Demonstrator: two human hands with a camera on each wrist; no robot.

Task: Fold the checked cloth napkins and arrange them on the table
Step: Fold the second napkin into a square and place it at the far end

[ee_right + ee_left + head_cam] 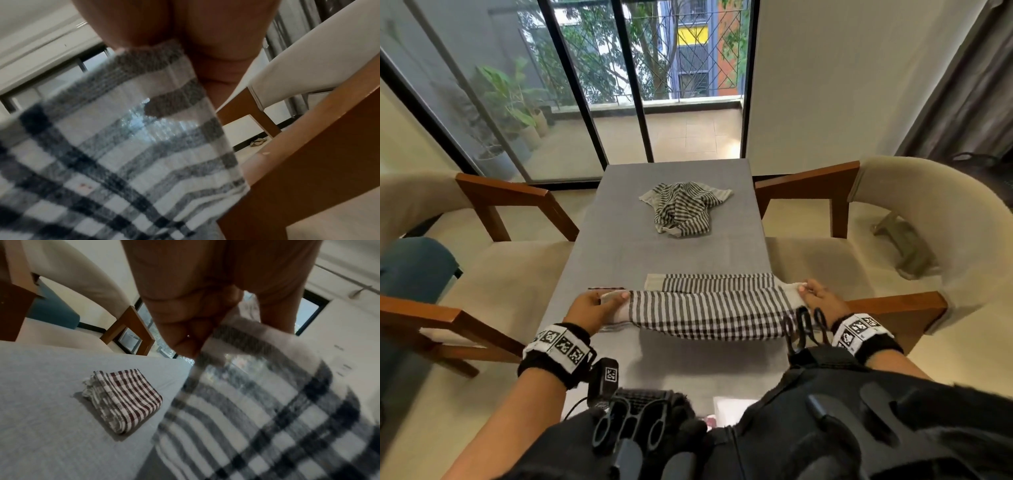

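Head view, from the left: a cream chair (482, 246) with wooden arms stands beside the grey table (619, 246). At the table's left edge, the left wrist view shows a folded dark-red checked napkin (123, 400) lying flat on the grey surface, close beside the left hand (589, 306). That hand pinches the left end of the black-and-white checked napkin (709, 308), thumb on top and fingers curled under the cloth. The napkin is stretched sideways between both hands over the near part of the table; its far strip lies on the surface, while the near part is lifted and sags a little toward the person. Farther back, near the table's middle, a crumpled napkin (683, 210) lies in a loose heap, well apart from the held one. The right hand (818, 299) pinches the napkin's right end at the table's right edge, fingertips pressed together on the pale border. Beyond it stands a second cream chair (914, 222).
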